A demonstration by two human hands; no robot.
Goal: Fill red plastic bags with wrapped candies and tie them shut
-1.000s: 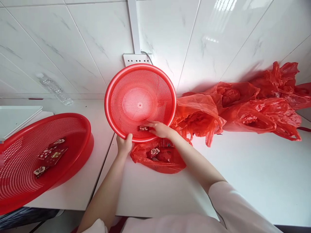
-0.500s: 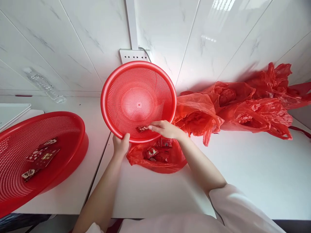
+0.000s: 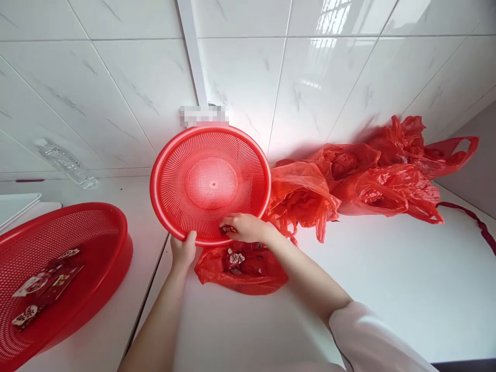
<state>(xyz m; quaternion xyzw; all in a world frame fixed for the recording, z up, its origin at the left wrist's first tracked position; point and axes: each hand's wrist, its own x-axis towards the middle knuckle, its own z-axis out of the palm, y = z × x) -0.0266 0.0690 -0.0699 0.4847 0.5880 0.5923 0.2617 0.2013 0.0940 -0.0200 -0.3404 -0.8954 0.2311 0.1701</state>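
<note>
Bare forearms (image 3: pixel 166 305) extended forward, left grip (image 3: pixel 183 251) clasped, thumb (image 3: pixel 191 238) uppermost, right grip (image 3: pixel 243 228) turned inward

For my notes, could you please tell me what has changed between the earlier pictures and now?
The right hand has closed its fingers further around the small packet, which sits slightly further right in the held red basket. The left hand still holds its rim.
</note>
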